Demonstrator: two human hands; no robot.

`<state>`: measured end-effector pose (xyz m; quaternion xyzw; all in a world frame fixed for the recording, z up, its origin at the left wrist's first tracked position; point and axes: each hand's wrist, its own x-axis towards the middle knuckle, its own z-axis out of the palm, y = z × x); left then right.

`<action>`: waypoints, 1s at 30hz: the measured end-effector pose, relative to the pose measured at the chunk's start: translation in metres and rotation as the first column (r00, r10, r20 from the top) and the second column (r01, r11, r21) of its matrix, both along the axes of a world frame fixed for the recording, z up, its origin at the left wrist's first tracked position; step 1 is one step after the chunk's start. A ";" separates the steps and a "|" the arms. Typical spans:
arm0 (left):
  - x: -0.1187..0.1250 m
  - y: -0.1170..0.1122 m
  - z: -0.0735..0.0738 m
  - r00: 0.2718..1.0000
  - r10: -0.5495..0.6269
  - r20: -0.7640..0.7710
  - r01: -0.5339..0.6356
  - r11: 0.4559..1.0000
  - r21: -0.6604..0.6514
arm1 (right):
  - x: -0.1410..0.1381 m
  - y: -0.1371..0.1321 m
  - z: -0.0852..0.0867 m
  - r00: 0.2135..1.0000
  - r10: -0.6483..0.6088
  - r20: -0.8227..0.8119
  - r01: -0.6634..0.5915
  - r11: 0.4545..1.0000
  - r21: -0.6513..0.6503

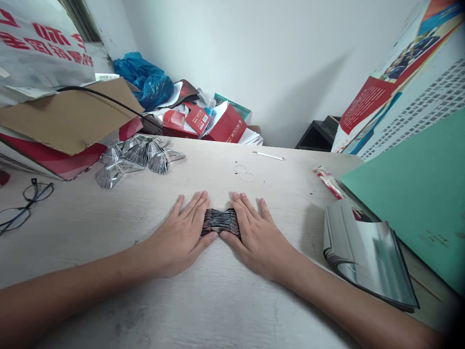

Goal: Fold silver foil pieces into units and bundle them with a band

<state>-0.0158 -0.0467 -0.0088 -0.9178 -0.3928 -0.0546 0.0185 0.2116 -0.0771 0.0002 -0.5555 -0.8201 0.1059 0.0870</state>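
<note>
Both hands lie palm-down on the worktop (152, 310), forearms angled in from the lower corners and cut off by the frame. The left hand (191, 225) and right hand (256, 230) have their fingers extended, slightly parted, pointing away from the body; thumbs turn inward, tips nearly meeting at the near edge of the pleated foil (221, 220).

The foil lies between the hands, touching both, its narrow folds exposed in the middle. Both ends are covered by fingers; cannot tell whether each hand pinches its end or only presses on it. Palms hidden.

Farther out: two thin white rings (247, 181) beyond the right hand, with a white strip (269, 155) behind. Silver fans (136, 155) cluster beyond the left hand, overlapping, hard to count. Glasses (27, 208) at left, cut off by the frame. Silver sheets (374, 257) at right, beside a green board (417, 194), also cut off.
</note>
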 end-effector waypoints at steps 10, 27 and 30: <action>-0.001 0.001 -0.001 1.000 -0.015 -0.013 0.015 1.000 0.008 | 0.001 0.001 0.001 1.000 0.030 0.001 -0.030 0.999 0.019; -0.001 0.001 0.003 0.999 -0.031 -0.015 0.031 0.999 -0.005 | 0.002 0.002 0.003 0.998 0.056 0.037 -0.056 0.998 -0.001; -0.004 0.003 0.007 0.997 -0.068 -0.020 0.068 0.998 -0.017 | 0.005 0.004 0.004 0.995 0.088 0.039 -0.088 0.996 0.006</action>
